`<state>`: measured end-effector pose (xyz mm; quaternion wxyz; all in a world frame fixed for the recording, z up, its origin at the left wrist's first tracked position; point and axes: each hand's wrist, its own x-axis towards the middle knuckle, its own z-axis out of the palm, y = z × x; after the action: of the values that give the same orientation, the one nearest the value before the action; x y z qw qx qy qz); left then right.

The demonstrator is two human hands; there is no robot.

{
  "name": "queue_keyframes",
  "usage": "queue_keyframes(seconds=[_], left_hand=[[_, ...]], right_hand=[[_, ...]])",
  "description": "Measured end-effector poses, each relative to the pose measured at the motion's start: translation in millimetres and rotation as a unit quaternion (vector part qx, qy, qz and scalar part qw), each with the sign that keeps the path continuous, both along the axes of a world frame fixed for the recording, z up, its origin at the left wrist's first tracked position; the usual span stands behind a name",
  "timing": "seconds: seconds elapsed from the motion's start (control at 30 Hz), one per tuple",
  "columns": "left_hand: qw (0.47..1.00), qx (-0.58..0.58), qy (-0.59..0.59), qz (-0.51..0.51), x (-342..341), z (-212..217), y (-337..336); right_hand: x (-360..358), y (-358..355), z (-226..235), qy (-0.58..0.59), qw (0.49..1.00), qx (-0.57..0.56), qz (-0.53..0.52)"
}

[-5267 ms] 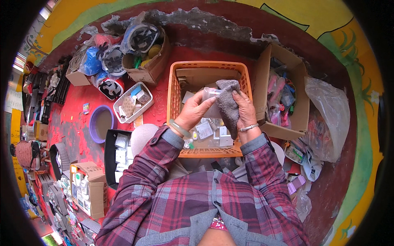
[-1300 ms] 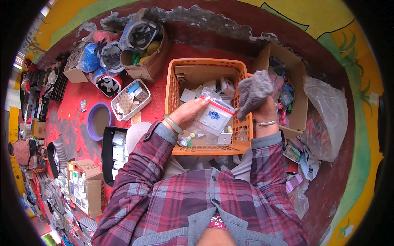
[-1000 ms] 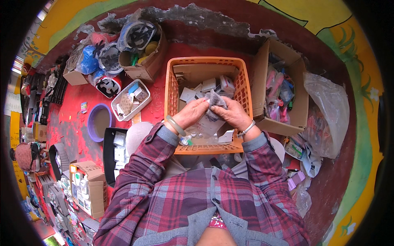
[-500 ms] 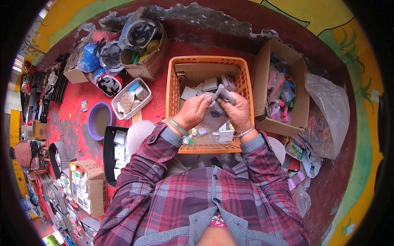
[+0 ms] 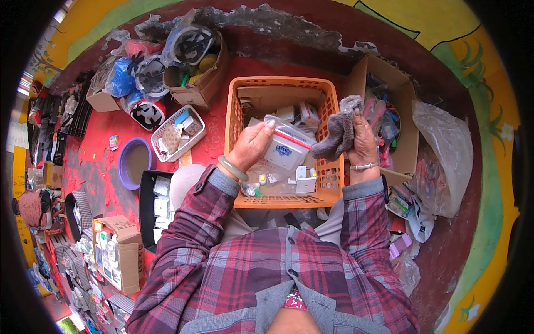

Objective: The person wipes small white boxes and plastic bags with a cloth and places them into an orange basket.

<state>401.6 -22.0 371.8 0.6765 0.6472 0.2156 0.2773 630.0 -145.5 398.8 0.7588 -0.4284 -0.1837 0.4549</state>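
Observation:
My left hand (image 5: 251, 146) holds a small clear zip bag (image 5: 287, 148) with a red seal strip and a blue label, above the orange plastic basket (image 5: 234, 111). Over the basket's right rim, my right hand (image 5: 361, 139) grips a crumpled grey cloth (image 5: 337, 132). The basket holds several small white boxes, packets and little bottles. A green bangle sits on my left wrist and a metal bracelet on my right.
An open cardboard box (image 5: 405, 133) of colourful items stands right of the basket, beside a clear plastic bag (image 5: 445, 156). To the left are a white tray (image 5: 177, 132), a purple bowl (image 5: 133, 162), a black tray (image 5: 149, 206) and boxes of bagged goods (image 5: 192, 61).
Half a second ago both hands were together over the basket on the bag. Now they have parted: the right hand has swung right with the cloth, the left keeps the zip bag.

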Motion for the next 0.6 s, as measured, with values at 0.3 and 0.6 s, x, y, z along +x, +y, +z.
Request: queue_keyframes(seconds=[0.3,0.6], left_hand=[[0.997,0.061,0.047,-0.005,4.3,-2.0,-4.4],[0.998,-0.012,-0.010,-0.058,8.0,8.8,-7.4]], right_hand=[[-48.8,8.8,-10.9,-0.312,0.926,-0.089,0.196],[-56.2,7.9,-10.2,-0.235,0.957,-0.036,0.166]])
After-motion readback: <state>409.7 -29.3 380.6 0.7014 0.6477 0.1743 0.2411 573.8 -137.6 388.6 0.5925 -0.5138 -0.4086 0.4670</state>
